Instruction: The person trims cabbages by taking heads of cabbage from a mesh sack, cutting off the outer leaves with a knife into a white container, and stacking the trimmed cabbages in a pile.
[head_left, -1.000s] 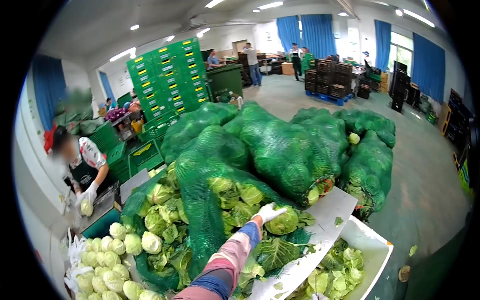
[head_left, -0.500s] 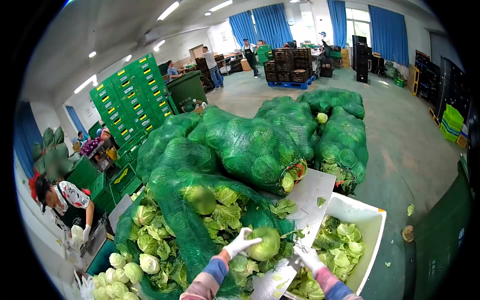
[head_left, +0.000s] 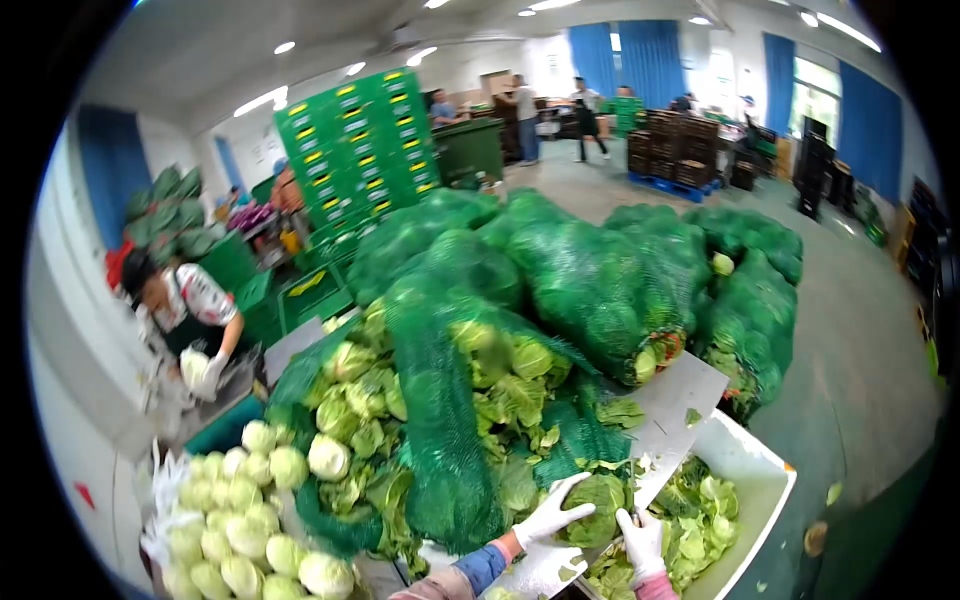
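A green cabbage [head_left: 597, 510] is beside the edge of a metal work surface, its darker, veined leaves turned up. My left hand [head_left: 550, 514], in a white glove, grips it from the left with fingers over its side. My gloved right hand [head_left: 641, 543] is closed at the cabbage's right edge. Something thin and dark shows at its fingers, too small to name. Just right of it, a white bin [head_left: 765, 510] holds loose cabbage leaves [head_left: 700, 505]. An opened green mesh sack [head_left: 440, 420] with cabbages and leaves lies beyond my left hand.
Trimmed cabbages [head_left: 245, 530] are heaped at the lower left. Full mesh sacks [head_left: 580, 270] lie ahead, near a bare metal plate [head_left: 675, 410]. A co-worker [head_left: 190, 310] at the left handles a cabbage. Green crates [head_left: 355, 150] are stacked behind; other people stand farther off.
My view has swung left, so the scene sits farther right. The cabbage has been turned from its pale side to its darker leaves, and my right hand has come close against it.
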